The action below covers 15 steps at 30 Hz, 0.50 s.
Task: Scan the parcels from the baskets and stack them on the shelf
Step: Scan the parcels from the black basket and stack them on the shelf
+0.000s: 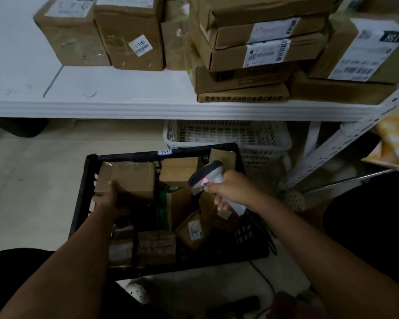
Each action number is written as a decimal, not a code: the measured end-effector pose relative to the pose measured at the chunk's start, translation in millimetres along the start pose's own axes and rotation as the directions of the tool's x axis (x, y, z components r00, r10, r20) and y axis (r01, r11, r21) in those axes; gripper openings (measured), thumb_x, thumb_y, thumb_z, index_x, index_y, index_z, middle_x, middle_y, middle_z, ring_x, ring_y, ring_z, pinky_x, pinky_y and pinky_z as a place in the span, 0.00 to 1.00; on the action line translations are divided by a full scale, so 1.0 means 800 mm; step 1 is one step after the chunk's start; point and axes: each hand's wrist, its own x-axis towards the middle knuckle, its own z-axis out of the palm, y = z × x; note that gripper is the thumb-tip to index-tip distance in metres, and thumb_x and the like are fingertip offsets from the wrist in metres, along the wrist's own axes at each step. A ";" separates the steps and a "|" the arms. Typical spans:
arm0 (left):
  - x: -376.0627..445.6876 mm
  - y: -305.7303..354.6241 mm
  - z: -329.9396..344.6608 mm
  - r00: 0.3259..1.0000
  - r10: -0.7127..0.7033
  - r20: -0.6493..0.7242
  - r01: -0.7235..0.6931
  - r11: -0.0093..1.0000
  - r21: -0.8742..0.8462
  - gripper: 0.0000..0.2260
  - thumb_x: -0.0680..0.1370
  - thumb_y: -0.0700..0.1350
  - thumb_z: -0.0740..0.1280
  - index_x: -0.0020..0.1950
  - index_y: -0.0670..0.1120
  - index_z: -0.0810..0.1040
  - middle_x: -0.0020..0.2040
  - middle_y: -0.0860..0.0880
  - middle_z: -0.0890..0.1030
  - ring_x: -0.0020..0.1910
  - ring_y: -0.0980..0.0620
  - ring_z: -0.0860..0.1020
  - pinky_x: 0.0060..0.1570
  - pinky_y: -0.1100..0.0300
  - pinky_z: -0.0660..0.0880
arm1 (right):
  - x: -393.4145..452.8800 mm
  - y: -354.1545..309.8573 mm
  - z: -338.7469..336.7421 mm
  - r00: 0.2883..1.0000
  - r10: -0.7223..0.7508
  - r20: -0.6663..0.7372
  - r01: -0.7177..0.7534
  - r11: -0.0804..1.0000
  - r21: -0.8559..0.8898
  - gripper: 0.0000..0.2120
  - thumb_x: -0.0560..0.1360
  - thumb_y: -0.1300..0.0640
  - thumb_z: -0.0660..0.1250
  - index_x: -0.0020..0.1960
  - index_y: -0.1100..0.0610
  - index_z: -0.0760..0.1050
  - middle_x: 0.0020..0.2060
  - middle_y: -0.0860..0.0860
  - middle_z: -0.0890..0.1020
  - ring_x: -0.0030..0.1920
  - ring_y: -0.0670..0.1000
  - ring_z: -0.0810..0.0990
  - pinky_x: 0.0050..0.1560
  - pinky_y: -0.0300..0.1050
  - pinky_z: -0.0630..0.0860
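So the left hand grips a parcel in the black basket, right hand holding the scanner. Next I'd guess: lift it, find the label, scan.

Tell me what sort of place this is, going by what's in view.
Probably a parcel sorting or pickup storeroom. Labelled cardboard parcels are stacked on a white metal shelf, a black basket on the floor holds more boxes, and the right hand holds a barcode scanner.

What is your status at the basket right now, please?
Left hand on a parcel in the black basket. Right hand holds the scanner over it. Nothing in the way.
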 end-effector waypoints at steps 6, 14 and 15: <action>-0.003 -0.018 0.014 0.988 0.153 0.004 -0.152 0.987 -0.059 0.41 0.78 0.62 0.66 0.82 0.52 0.46 0.76 0.38 0.64 0.71 0.35 0.68 0.68 0.37 0.69 | 0.020 0.009 0.003 0.999 0.033 0.011 -0.033 0.999 -0.004 0.20 0.78 0.51 0.68 0.53 0.70 0.78 0.32 0.59 0.83 0.28 0.53 0.80 0.32 0.41 0.77; -0.032 -0.010 0.013 0.990 0.118 0.075 -0.097 0.968 -0.231 0.35 0.77 0.55 0.72 0.76 0.50 0.56 0.65 0.44 0.67 0.58 0.43 0.73 0.58 0.43 0.75 | 0.016 0.008 0.005 0.999 -0.034 -0.037 0.036 0.998 0.060 0.17 0.78 0.53 0.69 0.50 0.69 0.79 0.31 0.58 0.82 0.28 0.52 0.80 0.29 0.40 0.78; -0.035 -0.009 0.010 0.988 0.119 0.096 -0.093 0.966 -0.239 0.35 0.77 0.54 0.72 0.76 0.50 0.56 0.64 0.44 0.67 0.56 0.44 0.74 0.55 0.44 0.77 | 0.013 0.009 0.005 0.998 -0.042 -0.046 0.045 0.996 0.072 0.16 0.78 0.53 0.69 0.48 0.68 0.79 0.31 0.58 0.82 0.27 0.52 0.81 0.30 0.41 0.78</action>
